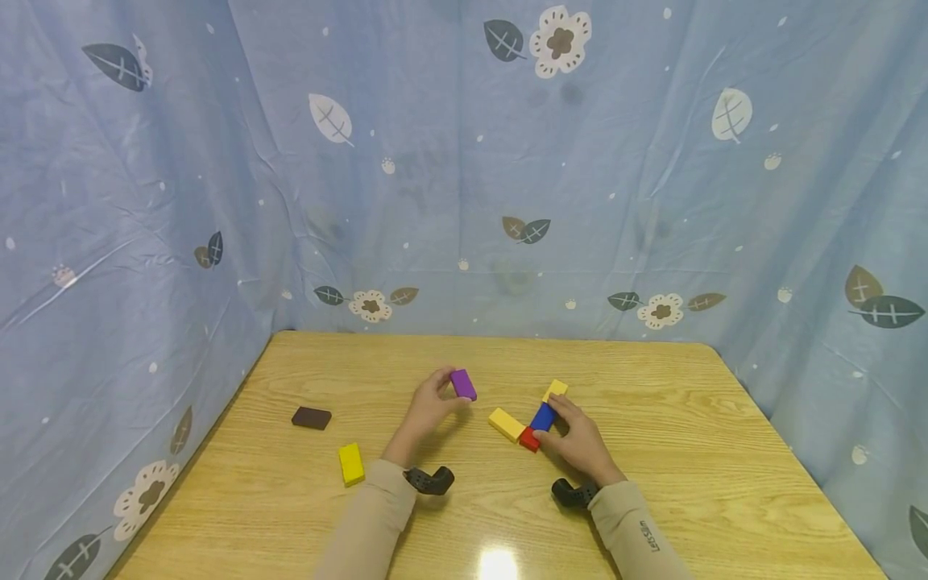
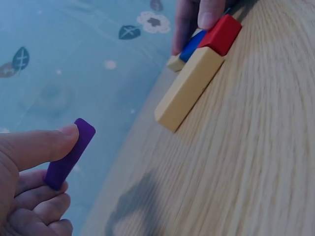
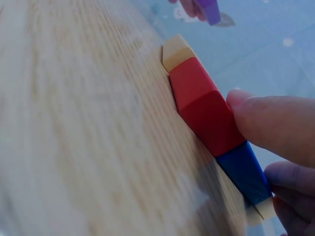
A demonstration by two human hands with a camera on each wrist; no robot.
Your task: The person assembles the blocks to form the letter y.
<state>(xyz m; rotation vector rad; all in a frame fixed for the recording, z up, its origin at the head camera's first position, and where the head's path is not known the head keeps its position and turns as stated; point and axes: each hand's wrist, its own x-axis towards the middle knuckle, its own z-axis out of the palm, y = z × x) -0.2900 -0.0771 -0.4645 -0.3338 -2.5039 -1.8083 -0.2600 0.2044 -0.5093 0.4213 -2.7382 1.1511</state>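
Observation:
A purple block (image 1: pixel 464 385) is pinched between the thumb and fingers of my left hand (image 1: pixel 429 405), held above the table. In the left wrist view my thumb presses one face of the purple block (image 2: pixel 70 156). My right hand (image 1: pixel 580 441) rests along a joined line of blocks, its thumb touching the red block (image 3: pixel 206 108) and its fingers at the blue block (image 3: pixel 244 172) and far yellow block (image 1: pixel 555 390). A longer pale yellow block (image 1: pixel 507 424) meets the red one at an angle. The right fingers partly cover the blue block.
A dark brown block (image 1: pixel 312 417) and a bright yellow block (image 1: pixel 351 465) lie apart on the left of the wooden table (image 1: pixel 239 499). A blue patterned curtain (image 1: pixel 464 161) hangs behind and at both sides. Each wrist wears a black camera mount.

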